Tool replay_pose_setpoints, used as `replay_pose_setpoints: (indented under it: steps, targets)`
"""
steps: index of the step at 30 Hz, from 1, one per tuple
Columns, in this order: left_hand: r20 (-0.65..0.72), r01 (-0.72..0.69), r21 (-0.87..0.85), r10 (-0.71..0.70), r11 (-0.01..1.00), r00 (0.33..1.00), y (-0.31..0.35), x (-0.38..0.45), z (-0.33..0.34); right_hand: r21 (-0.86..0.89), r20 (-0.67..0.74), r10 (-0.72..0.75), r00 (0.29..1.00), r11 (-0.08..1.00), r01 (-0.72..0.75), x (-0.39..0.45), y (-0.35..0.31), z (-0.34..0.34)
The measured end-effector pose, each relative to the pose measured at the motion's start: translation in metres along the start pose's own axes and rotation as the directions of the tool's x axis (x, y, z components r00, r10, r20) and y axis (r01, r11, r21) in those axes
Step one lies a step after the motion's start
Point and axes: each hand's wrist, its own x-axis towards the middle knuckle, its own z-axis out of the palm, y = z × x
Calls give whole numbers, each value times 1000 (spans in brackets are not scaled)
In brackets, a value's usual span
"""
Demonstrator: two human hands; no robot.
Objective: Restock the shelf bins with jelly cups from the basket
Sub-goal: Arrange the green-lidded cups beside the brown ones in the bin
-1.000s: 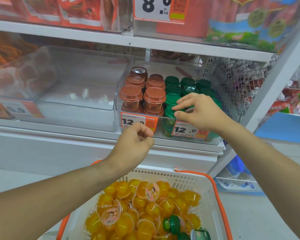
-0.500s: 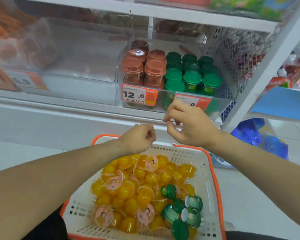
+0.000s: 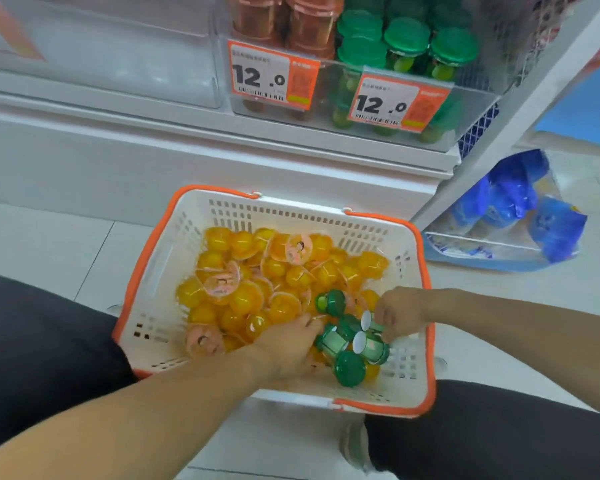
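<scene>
While both hands sit low in the basket (image 3: 174,258), the left hand (image 3: 291,351) lies palm-down on the yellow jelly cups (image 3: 243,271), fingers reaching toward the green-lidded jelly cups (image 3: 350,341); whether it grips anything, cannot tell. Right hand (image 3: 400,313) has fingers curled round one green-lidded cup near the basket's right wall, white base of that cup facing the camera. Roughly five green cups lie on their sides in a cluster at the basket's near-right corner, touching each other and resting on the yellow ones. Yellow cups fill most of the white basket, some showing pink printed seals. Basket has orange rim and handles, sits on the tiled floor (image 3: 49,244) between the person's dark-trousered knees.

Above, clear shelf bin (image 3: 475,109) holds upright green-lidded cups (image 3: 406,39) on its right side, orange-brown lidded cups (image 3: 284,19) on its left, stacked. Two orange price tags (image 3: 395,102) reading 12.0 hang on the bin front. Clear bin just left (image 3: 136,53), contents not readable. Blue plastic bag (image 3: 520,209) on the floor right of the shelf upright.
</scene>
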Motion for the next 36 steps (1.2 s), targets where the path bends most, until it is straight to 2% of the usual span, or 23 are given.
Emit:
replay_pose_setpoints:
  steps: [2,4,7,9,13,15,16,17,19,21,22,23,24,27,29,30,31,33,35,36]
  targets:
    - [-84,-92,31,94,995,992,20,10,-3,26,-14,-14,1000,1000,15,4,4,2]
    - [-101,-135,95,144,986,984,38,22,-2,27,-4,-53,999,998,53,6,1,2]
    - [-16,-46,47,47,998,999,40,29,15,-11,96,-106,990,994,108,15,-1,7]
    - [-56,-31,14,32,999,998,37,26,25,-42,105,-143,984,988,148,21,0,13]
    - [-154,-55,-283,11,958,988,20,31,30,-116,13,-203,979,972,203,32,5,24]
    - [-192,-2,-480,-103,877,976,14,34,29,-189,-2,-225,974,957,220,36,8,30]
    - [-151,64,-618,-198,783,968,13,35,25,-249,3,-235,972,941,228,36,7,33]
    - [-65,131,-757,-273,640,960,14,35,20,-321,-1,-256,967,916,242,35,6,36]
    - [119,218,-936,-333,276,935,12,37,7,-470,-24,-335,942,835,285,35,0,39]
    - [293,282,-956,-290,-78,911,8,34,-7,-535,-20,-406,914,777,333,35,-7,37]
    - [350,299,-927,-231,-228,908,6,31,-14,-515,-26,-423,906,782,350,36,-8,34]
    - [371,303,-899,-183,-316,910,4,28,-20,-465,-36,-434,900,804,369,37,-7,32]
    - [371,302,-882,-137,-361,919,2,25,-26,-379,-58,-428,902,845,377,37,-6,28]
    - [336,291,-888,-70,-357,939,-2,19,-37,94,-179,-294,939,945,314,31,-4,2]
    - [326,301,-917,-58,-262,944,-3,17,-47,344,-181,-134,974,920,191,23,-6,-31]
    - [318,304,-933,-48,-192,947,-4,16,-54,482,-185,-83,979,861,164,18,-8,-49]
    - [305,298,-947,-40,-123,952,-3,14,-64,635,-199,-61,978,752,176,13,-9,-65]
    - [271,269,-962,-37,-39,962,-1,10,-92,847,-257,-94,962,457,271,-2,-12,-99]
    - [218,218,-976,-28,15,976,8,4,-130,899,-320,-198,927,245,363,-21,-18,-129]
    - [184,184,-982,-19,47,983,14,-1,-151,898,-352,-245,903,184,400,-31,-24,-142]
